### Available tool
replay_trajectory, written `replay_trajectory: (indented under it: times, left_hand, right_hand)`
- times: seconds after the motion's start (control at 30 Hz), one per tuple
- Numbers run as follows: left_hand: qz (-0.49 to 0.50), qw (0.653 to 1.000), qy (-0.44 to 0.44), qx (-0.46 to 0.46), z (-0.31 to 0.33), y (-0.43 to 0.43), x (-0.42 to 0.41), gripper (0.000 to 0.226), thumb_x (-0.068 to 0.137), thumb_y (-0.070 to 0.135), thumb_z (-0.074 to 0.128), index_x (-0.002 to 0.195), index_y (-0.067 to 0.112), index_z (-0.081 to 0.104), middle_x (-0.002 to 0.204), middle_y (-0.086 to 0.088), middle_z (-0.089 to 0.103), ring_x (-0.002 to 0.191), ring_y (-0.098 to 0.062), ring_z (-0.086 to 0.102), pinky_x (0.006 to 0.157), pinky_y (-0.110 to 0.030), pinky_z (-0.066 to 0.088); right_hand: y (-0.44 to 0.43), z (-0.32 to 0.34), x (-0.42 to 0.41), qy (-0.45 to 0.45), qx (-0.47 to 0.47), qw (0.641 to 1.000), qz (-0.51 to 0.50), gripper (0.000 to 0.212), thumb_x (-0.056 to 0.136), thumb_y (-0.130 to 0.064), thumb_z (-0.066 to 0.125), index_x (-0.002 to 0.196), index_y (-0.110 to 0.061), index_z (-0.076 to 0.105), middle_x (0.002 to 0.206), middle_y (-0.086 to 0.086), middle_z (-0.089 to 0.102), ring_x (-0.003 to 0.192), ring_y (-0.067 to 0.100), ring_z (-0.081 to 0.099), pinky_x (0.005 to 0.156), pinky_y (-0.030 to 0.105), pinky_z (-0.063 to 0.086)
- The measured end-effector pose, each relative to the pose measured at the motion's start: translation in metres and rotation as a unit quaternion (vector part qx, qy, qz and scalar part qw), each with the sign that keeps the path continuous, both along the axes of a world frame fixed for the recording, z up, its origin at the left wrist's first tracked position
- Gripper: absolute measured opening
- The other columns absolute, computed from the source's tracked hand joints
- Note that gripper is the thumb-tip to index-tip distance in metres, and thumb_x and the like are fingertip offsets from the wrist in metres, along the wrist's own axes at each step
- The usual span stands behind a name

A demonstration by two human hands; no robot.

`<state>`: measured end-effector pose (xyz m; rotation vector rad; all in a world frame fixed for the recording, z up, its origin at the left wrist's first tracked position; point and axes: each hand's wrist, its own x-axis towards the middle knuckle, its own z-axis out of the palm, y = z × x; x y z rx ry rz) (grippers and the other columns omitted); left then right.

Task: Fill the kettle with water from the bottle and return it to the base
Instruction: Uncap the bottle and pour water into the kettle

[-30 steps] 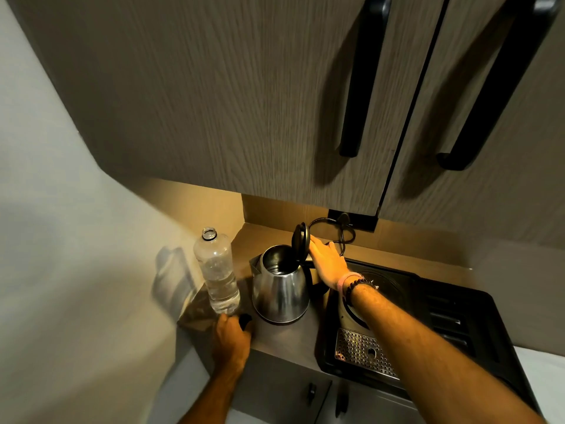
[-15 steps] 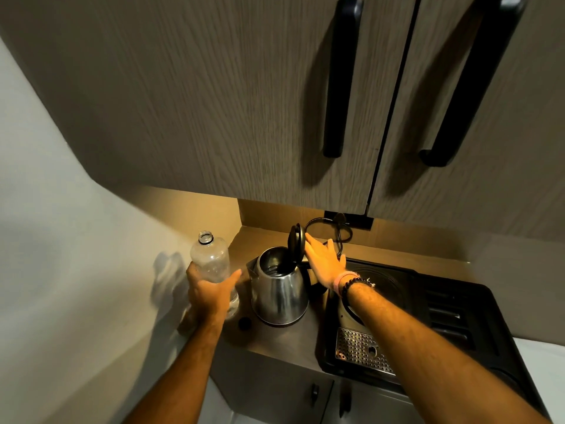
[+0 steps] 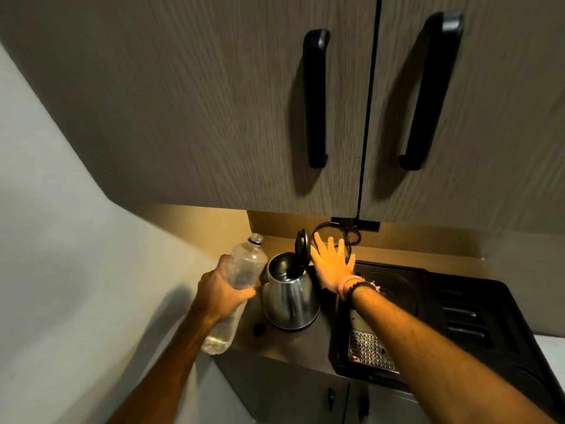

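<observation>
A steel kettle (image 3: 290,296) stands on the counter with its black lid (image 3: 300,246) flipped up. My left hand (image 3: 220,293) grips a clear plastic bottle (image 3: 244,266), lifted off the counter and tilted, its uncapped neck pointing up toward the kettle's opening. Some water sits in the bottle's low end. My right hand (image 3: 331,263) is spread flat just right of the raised lid, fingers apart, holding nothing. A small black bottle cap (image 3: 258,329) lies on the counter left of the kettle's foot. The kettle's base is hidden under it.
A black cooktop unit (image 3: 428,310) with a perforated metal plate (image 3: 368,350) fills the counter to the right. A black cord (image 3: 342,237) loops behind the kettle at the wall. Cabinet doors with black handles (image 3: 316,99) hang low overhead. A white wall (image 3: 61,240) closes the left side.
My left hand came up from the counter edge, took hold of the bottle, then lifted and tilted it toward the kettle. My right hand stayed by the lid, its fingers spreading wider.
</observation>
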<state>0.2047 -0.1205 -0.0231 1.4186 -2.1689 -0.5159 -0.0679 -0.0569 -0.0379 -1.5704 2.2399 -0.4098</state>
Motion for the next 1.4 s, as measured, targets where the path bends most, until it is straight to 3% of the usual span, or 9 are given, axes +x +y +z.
replay_trajectory:
  times: [0.1, 0.2, 0.43, 0.83, 1.17, 1.4]
  left_hand:
    - [-0.04, 0.985, -0.154, 0.069, 0.019, -0.002, -0.006, 0.09, 0.051, 0.06, 0.08, 0.128, 0.035, 0.039, 0.109, 0.003, 0.064, 0.086, -0.019, 0.061, 0.083, -0.039, 0.055]
    - [-0.054, 0.959, -0.257, 0.104, 0.028, -0.003, -0.01, 0.093, 0.049, 0.06, 0.08, 0.128, 0.035, 0.038, 0.111, 0.005, 0.06, 0.087, -0.017, 0.056, 0.077, -0.036, 0.053]
    - [-0.059, 0.936, -0.339, 0.068, 0.037, -0.002, -0.007, 0.088, 0.049, 0.058, 0.079, 0.123, 0.029, 0.043, 0.099, 0.008, 0.052, 0.086, -0.016, 0.056, 0.075, -0.032, 0.053]
    - [-0.04, 0.917, -0.392, 0.058, 0.047, 0.001, -0.02, 0.086, 0.047, 0.055, 0.08, 0.12, 0.028, 0.044, 0.111, 0.001, 0.062, 0.085, -0.016, 0.051, 0.069, -0.031, 0.046]
    - [-0.035, 0.921, -0.383, 0.063, 0.046, 0.005, -0.018, 0.086, 0.047, 0.056, 0.079, 0.12, 0.028, 0.044, 0.108, 0.002, 0.062, 0.083, -0.016, 0.052, 0.069, -0.031, 0.048]
    - [-0.038, 0.927, -0.367, 0.059, 0.045, 0.008, -0.013, 0.081, 0.046, 0.055, 0.079, 0.115, 0.029, 0.045, 0.095, 0.005, 0.053, 0.082, -0.017, 0.053, 0.065, -0.029, 0.045]
  right_hand:
    - [0.002, 0.002, 0.003, -0.038, -0.014, 0.999, -0.03, 0.068, 0.097, -0.058, 0.021, 0.153, -0.033, -0.009, 0.163, 0.016, -0.011, 0.146, 0.041, -0.02, 0.113, 0.07, -0.007]
    - [0.003, 0.003, 0.003, -0.056, -0.013, 0.998, -0.038, 0.072, 0.094, -0.066, 0.02, 0.153, -0.035, -0.009, 0.164, 0.015, -0.01, 0.147, 0.041, -0.02, 0.113, 0.07, -0.007]
    - [0.005, 0.005, 0.003, -0.076, -0.008, 0.996, -0.036, 0.075, 0.091, -0.071, 0.018, 0.152, -0.037, -0.01, 0.164, 0.015, -0.008, 0.147, 0.04, -0.019, 0.112, 0.07, -0.008]
    - [0.004, 0.004, 0.003, -0.1, -0.011, 0.994, -0.045, 0.075, 0.09, -0.072, 0.017, 0.152, -0.038, -0.007, 0.165, 0.012, -0.004, 0.148, 0.039, -0.018, 0.112, 0.07, -0.01]
    - [0.003, 0.003, 0.002, -0.095, -0.006, 0.995, -0.033, 0.075, 0.09, -0.072, 0.017, 0.152, -0.038, -0.008, 0.165, 0.012, -0.005, 0.147, 0.039, -0.019, 0.112, 0.07, -0.009]
    - [0.002, 0.003, 0.002, -0.085, -0.001, 0.996, -0.032, 0.073, 0.092, -0.069, 0.021, 0.153, -0.037, -0.007, 0.165, 0.011, -0.003, 0.148, 0.039, -0.018, 0.112, 0.071, -0.008]
